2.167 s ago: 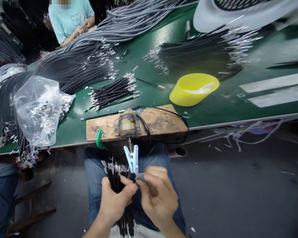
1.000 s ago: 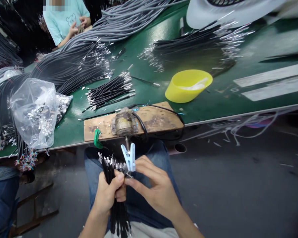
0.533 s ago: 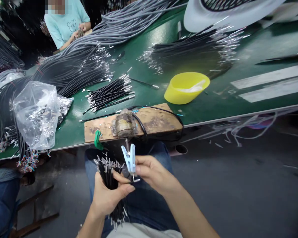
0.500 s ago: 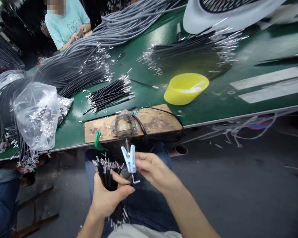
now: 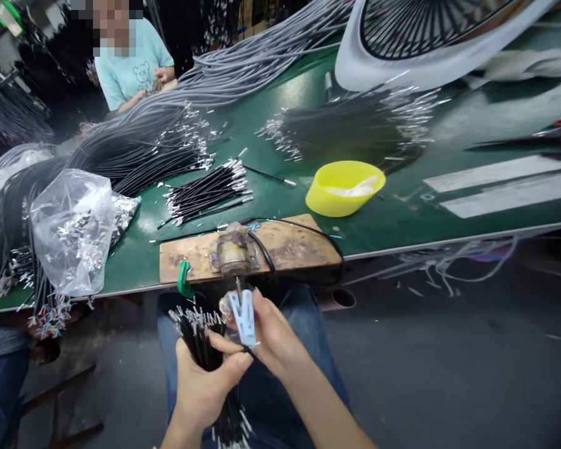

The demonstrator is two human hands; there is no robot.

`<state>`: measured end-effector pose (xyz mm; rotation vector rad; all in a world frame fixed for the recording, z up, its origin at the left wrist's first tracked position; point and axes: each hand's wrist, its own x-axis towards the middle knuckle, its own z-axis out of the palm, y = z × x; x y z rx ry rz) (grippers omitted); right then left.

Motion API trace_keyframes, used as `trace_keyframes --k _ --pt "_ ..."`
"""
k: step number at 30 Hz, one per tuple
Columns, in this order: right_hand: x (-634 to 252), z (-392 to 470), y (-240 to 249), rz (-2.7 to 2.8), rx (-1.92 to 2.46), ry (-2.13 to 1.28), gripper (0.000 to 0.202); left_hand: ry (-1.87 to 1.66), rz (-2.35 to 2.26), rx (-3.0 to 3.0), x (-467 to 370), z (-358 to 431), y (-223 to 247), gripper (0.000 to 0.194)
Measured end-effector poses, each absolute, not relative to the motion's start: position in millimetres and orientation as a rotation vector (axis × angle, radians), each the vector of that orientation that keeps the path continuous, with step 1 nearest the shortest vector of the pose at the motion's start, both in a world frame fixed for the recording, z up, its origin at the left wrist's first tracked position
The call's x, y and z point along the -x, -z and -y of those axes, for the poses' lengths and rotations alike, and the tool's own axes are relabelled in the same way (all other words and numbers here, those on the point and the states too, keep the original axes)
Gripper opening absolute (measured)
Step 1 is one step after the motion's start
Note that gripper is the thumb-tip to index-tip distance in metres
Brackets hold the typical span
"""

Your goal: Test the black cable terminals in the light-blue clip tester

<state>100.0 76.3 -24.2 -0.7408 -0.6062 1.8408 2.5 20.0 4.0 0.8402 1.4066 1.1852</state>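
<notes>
My left hand point(image 5: 203, 380) is wrapped round a bundle of short black cables point(image 5: 201, 340) with silvery ends, over my lap. Between its thumb and forefinger, one black cable sticks out to the right. My right hand point(image 5: 273, 330) is closed around the light-blue clip point(image 5: 244, 317), its fingers reaching behind it; whether it also grips the cable is hidden. The clip hangs on the thin shaft of a small grimy motor point(image 5: 234, 251). That motor sits on a wooden board point(image 5: 294, 244) at the table edge.
On the green table point(image 5: 271, 218) lie a short cable pile point(image 5: 206, 193), a plastic bag point(image 5: 75, 237), a yellow cup point(image 5: 343, 190) and long grey cables point(image 5: 262, 56). A white fan point(image 5: 350, 56) stands at the back right. A green clamp point(image 5: 184, 277) grips the board. Another person point(image 5: 135, 72) sits across.
My right hand has closed in around the clip, its fingers now behind it. The bent metal tip below the clip is no longer seen. The view has tilted up slightly.
</notes>
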Motion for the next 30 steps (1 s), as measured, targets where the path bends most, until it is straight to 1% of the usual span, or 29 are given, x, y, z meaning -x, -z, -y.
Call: trace_keyframes --k 4,6,12,15,18,21,23,27,29,30 --pt "-106 -75 40 0.471 0.729 -1.928 0.051 -1.169 -1.435 -0.807 -2 -15 -2 0.018" --pt "-112 -72 48 0.474 0.737 -1.897 0.048 -1.154 -1.432 -0.802 -2 -13 -3 0.019" --pt "-133 -50 56 0.687 0.972 -1.489 0.025 -1.075 -1.432 -0.793 3 -6 -2 0.023" --pt "-137 -41 49 1.021 0.84 -1.36 0.024 -0.986 -1.394 -0.755 5 -3 1 0.035" --pt "-137 -36 37 1.365 0.741 -1.237 0.029 -0.914 -1.356 -0.72 6 0 4 0.046" --pt "-131 -33 31 1.408 0.803 -1.091 0.015 -0.912 -1.35 -0.743 6 0 4 0.047" --pt "-124 -30 34 1.288 0.791 -1.175 0.022 -0.944 -1.355 -0.789 6 -1 2 0.041" --pt "-111 -28 48 0.791 0.547 -1.759 0.034 -1.055 -1.372 -0.884 4 -2 1 0.024" --pt "-109 -33 49 0.61 0.538 -1.918 0.033 -1.104 -1.388 -0.918 3 -2 1 0.018" --pt "-109 -38 48 0.566 0.583 -1.93 0.031 -1.126 -1.396 -0.936 4 -1 2 0.016"
